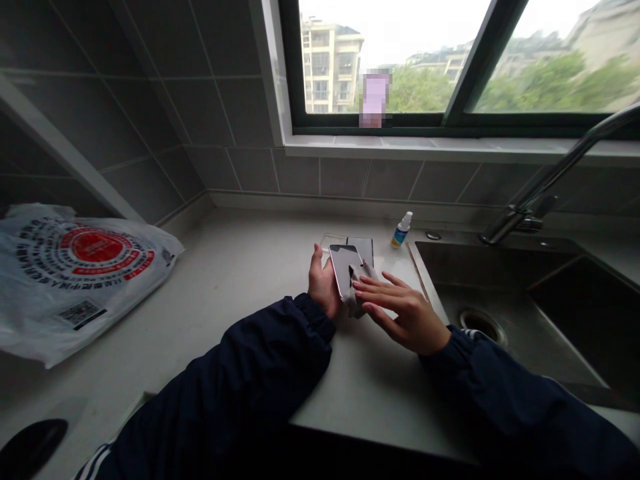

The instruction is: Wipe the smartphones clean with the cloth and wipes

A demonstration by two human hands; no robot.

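My left hand holds a smartphone from its left side, the thumb up along the edge. The phone is tilted, and its glossy dark screen reflects light. Over its lower right part lies a crumpled grey cloth. My right hand presses this cloth against the screen, its fingers nearly straight and the thumb lower down. Just behind the phone a flat, dark-edged rectangular thing rests on the counter, partly hidden. A small spray bottle with a white cap and a blue and yellow label stands upright beyond my right hand.
On the left a white plastic bag with red and black print lies on the pale counter. To the right are a steel sink and a curved faucet. A dark rounded thing sits at lower left. Behind is a window.
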